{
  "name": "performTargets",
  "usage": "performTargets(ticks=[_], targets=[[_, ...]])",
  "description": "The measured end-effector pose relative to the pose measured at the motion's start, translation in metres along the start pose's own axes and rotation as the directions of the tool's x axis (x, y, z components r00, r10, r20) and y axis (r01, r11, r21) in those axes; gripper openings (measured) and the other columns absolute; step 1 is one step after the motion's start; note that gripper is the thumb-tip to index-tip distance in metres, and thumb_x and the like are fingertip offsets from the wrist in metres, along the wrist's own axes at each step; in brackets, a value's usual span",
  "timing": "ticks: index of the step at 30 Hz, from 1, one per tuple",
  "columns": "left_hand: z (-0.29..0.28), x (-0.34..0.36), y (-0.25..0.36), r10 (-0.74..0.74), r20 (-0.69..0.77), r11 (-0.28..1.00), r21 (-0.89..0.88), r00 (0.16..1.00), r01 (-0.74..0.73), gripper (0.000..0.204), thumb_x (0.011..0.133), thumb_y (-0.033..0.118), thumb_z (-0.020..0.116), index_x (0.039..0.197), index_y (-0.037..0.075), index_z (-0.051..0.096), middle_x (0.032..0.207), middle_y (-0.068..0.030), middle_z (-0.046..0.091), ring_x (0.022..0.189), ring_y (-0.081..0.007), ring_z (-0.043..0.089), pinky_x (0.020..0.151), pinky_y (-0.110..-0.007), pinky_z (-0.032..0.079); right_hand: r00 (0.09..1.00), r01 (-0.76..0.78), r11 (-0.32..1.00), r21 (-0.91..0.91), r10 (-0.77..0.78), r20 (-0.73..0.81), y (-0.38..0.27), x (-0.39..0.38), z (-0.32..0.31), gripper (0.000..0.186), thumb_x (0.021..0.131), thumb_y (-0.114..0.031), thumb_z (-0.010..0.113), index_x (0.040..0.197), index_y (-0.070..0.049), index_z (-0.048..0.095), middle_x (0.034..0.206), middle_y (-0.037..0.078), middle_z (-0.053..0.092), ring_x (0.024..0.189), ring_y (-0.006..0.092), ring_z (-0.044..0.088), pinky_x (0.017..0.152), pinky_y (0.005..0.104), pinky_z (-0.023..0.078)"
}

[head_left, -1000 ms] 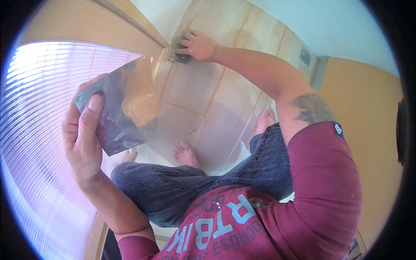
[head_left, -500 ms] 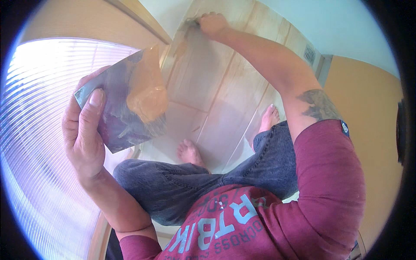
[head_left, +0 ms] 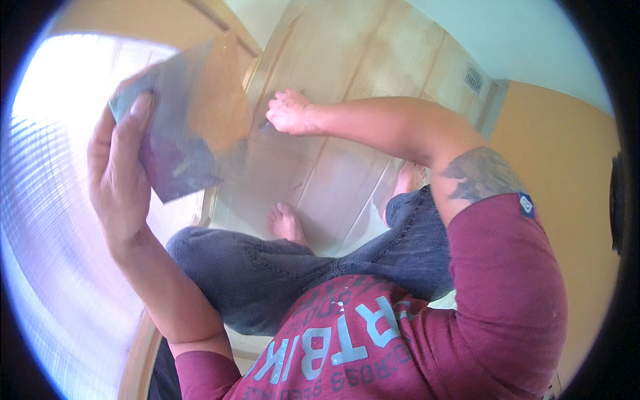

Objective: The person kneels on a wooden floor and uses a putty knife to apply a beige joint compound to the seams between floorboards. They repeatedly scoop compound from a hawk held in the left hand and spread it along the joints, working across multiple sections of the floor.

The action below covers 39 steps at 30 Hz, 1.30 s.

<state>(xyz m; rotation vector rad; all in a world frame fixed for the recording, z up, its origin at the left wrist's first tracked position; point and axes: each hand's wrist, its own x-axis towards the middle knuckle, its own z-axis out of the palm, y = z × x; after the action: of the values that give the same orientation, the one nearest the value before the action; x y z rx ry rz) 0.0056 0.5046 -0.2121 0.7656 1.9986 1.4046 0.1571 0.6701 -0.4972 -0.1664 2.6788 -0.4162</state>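
Observation:
My left hand (head_left: 120, 173) grips one edge of a flat, dark rectangular plate (head_left: 170, 150), thumb on top and fingers behind. A smear of tan paste (head_left: 217, 103) covers the plate's far right part. To the right of it, my right hand (head_left: 288, 112) is closed low over the pale floor tiles (head_left: 327, 160). It holds a dark, thin-edged spreader (head_left: 265, 125), mostly hidden under the fingers. Tan paste fills the joints between the tiles, and a tan haze lies on the far tiles.
A ribbed translucent panel (head_left: 60, 253) in a wooden frame stands on the left. White wall (head_left: 507, 40) runs along the far right, with a small vent grille (head_left: 474, 80) at its foot. A wooden panel (head_left: 553, 173) rises on the right. My bare feet (head_left: 287, 223) rest on the tiles.
My right hand has come back from the far corner of the floor toward me, with the spreader in it. My left hand and the plate have shifted slightly up and left.

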Motion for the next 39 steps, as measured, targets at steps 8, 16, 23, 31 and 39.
performTargets(ticks=[8,16,23,31,39], targets=[[-0.031,-0.017,-0.025,0.245,-0.227,0.970,0.046,0.943,-0.241,0.032,0.107,0.017,0.053,0.129,-0.003,0.065,0.128,-0.0124,0.068,0.119,-0.0207,0.063,0.107,-0.029,0.044,0.906,0.366,0.926,-0.093,-0.377,-0.190,-0.066,-0.089,0.075,0.023,0.087,-0.024,0.058,0.099,-0.009,0.070,0.105,0.010,0.066,0.099,0.0272,0.063,0.080,0.0412,0.050],[0.025,-0.020,-0.007,0.261,-0.138,0.918,-0.272,0.955,-0.290,0.032,0.100,0.024,0.061,0.116,-0.003,0.067,0.101,-0.0072,0.069,0.088,-0.0141,0.065,0.080,-0.027,0.051,0.860,0.510,0.841,-0.179,-0.495,0.122,-0.097,-0.122,0.101,0.029,0.085,-0.025,0.059,0.102,-0.004,0.071,0.100,0.008,0.065,0.101,0.0225,0.059,0.086,0.0378,0.046],[0.051,-0.008,0.007,0.285,-0.067,0.902,-0.319,0.956,-0.291,0.027,0.101,0.023,0.061,0.110,-0.001,0.069,0.092,-0.0047,0.068,0.077,-0.0108,0.063,0.070,-0.024,0.049,0.885,0.457,0.878,-0.145,-0.465,-0.025,-0.043,-0.136,0.108,0.041,0.087,-0.024,0.057,0.121,-0.004,0.068,0.115,0.009,0.065,0.113,0.0249,0.059,0.092,0.0379,0.045],[0.039,0.006,-0.015,0.160,0.007,0.959,-0.239,0.987,-0.154,0.027,0.101,0.025,0.060,0.105,0.000,0.069,0.089,-0.0030,0.067,0.074,-0.0093,0.062,0.067,-0.023,0.049,0.896,0.435,0.892,-0.128,-0.413,0.165,-0.041,-0.141,0.110,0.051,0.090,-0.022,0.055,0.137,-0.005,0.059,0.128,0.013,0.063,0.120,0.0262,0.058,0.096,0.0395,0.045],[0.058,0.011,-0.025,0.228,-0.111,0.939,-0.237,0.967,-0.249,0.025,0.100,0.023,0.061,0.105,-0.001,0.070,0.091,-0.0043,0.069,0.077,-0.0110,0.063,0.071,-0.024,0.050,0.861,0.380,0.906,-0.189,-0.421,-0.284,-0.039,-0.131,0.118,0.043,0.086,-0.023,0.057,0.124,-0.002,0.064,0.119,0.012,0.065,0.113,0.0255,0.060,0.092,0.0386,0.047]])
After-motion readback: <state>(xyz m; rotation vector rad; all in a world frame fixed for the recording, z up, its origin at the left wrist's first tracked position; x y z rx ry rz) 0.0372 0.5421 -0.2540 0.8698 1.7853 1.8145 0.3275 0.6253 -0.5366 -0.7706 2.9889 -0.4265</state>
